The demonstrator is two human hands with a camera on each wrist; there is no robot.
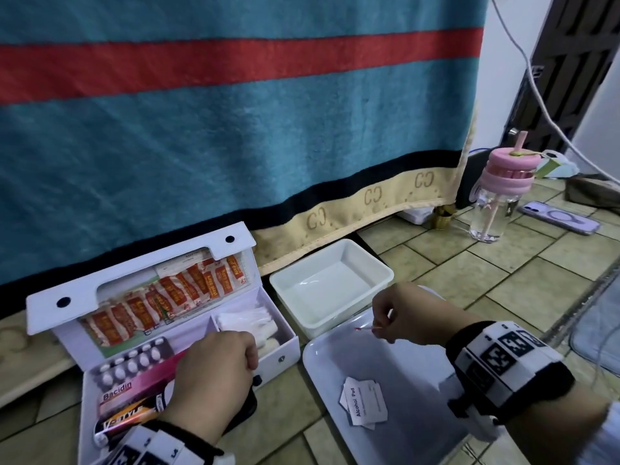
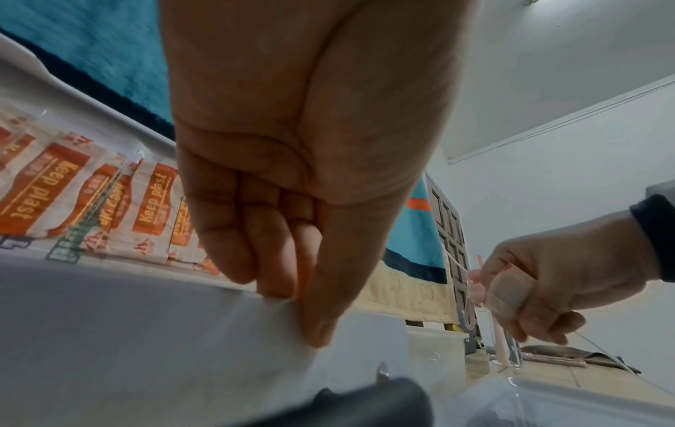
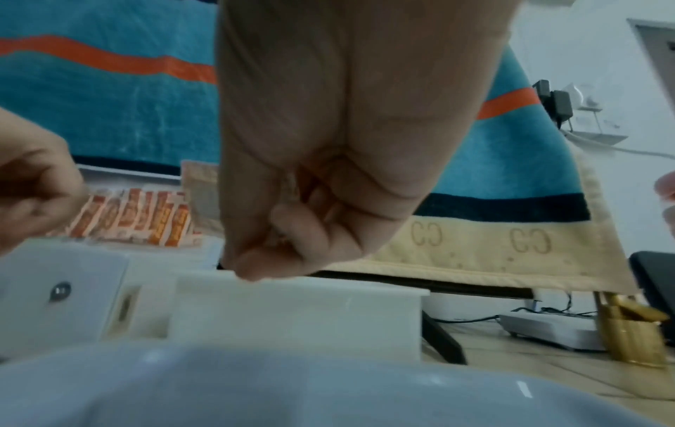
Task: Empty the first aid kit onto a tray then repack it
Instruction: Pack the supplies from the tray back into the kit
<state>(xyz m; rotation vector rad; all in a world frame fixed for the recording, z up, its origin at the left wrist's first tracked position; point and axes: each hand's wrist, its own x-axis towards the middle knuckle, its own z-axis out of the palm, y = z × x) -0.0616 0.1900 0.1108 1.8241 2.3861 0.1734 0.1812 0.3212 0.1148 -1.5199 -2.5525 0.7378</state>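
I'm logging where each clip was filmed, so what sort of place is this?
Probably a room in a home, with work done on the floor: beige floor tiles, a hanging teal towel with a red stripe, and a clear water bottle with a pink lid beside a lilac phone.

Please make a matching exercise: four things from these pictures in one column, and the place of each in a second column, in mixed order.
Things:
1. alcohol pad packets
2. plaster strips
3. cotton swab
4. white basin

Places:
A. pinched in the right hand
B. in the lid of the first aid kit
C. lying on the tray
D. on the floor behind the tray

Pairs: 1-C, 2-B, 3-A, 4-D
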